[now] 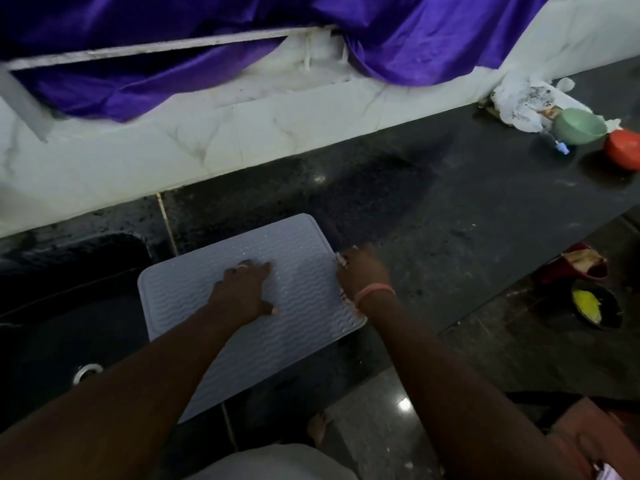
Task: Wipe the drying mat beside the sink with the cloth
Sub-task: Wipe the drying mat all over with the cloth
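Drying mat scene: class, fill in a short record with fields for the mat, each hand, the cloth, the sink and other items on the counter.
mat: grey ribbed drying mat, flat on the dark counter, right of the sink
left hand: left hand rests flat on the mat, fingers spread
right hand: right hand at the mat's right edge, gripping the cloth
cloth: cloth mostly hidden under that hand
far right: green bowl, red bowl, crumpled paper
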`<state>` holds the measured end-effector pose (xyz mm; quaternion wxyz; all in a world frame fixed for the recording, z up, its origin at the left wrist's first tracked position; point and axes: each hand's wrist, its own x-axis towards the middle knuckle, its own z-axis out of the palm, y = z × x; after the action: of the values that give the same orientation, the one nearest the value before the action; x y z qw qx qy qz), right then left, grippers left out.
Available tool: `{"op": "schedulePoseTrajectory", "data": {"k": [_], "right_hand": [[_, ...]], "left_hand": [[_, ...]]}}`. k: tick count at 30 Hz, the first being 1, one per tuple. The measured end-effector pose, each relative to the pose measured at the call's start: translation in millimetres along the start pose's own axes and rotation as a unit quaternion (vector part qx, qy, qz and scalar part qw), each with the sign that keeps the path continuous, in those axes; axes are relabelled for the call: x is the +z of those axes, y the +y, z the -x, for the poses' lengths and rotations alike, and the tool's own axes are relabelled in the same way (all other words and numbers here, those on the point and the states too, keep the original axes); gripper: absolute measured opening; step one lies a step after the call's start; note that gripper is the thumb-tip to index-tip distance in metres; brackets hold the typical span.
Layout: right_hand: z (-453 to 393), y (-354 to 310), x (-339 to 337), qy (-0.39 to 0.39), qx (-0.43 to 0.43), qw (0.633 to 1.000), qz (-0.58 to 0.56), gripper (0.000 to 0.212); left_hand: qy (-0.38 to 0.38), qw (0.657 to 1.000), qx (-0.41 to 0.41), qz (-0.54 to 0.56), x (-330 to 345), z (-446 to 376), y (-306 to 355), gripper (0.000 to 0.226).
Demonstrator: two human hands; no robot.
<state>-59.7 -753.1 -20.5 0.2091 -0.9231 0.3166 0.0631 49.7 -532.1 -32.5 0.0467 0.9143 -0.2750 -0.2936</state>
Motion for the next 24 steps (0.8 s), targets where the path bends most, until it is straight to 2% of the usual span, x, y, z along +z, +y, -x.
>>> {"op": "schedulePoseTrajectory", "data": {"k": [2,4,10,15,18,20,24], "right_hand": [[-19,1,1,-0.042,-0.079,0.992,0.089,0.029],[-21,0,3,-0.058,-0.124,0.984,0.115,0.027],[30,34,0,-0.088,-0.143,0.976,0.141,0.029],[11,38,-19,-0.194,-0.123,0.961,0.153,0.026],[-33,14,-24,-0.121,-0.114,0.978,0.124,0.018],[-51,0,-17,-0.083,-0.128,0.983,0.106,0.021],[-21,19,4,-0.089,-0.146,0.979,0.115,0.027]], "left_hand": [[-0.018,1.0,-0.003,-0.012,3,-6,10,0.118],[-0.016,0.999,-0.029,-0.023,6,-9,17,0.121],[-0.014,0.998,-0.054,-0.024,-2,-14,26,0.12],[-0.01,0.999,-0.045,-0.029,-20,-22,35,0.111],[0.003,0.998,-0.048,-0.028,-19,-25,43,0.117],[0.009,0.998,-0.052,-0.028,-15,-27,44,0.121],[0.002,0.996,-0.063,-0.058,-15,-34,39,0.122]]}}
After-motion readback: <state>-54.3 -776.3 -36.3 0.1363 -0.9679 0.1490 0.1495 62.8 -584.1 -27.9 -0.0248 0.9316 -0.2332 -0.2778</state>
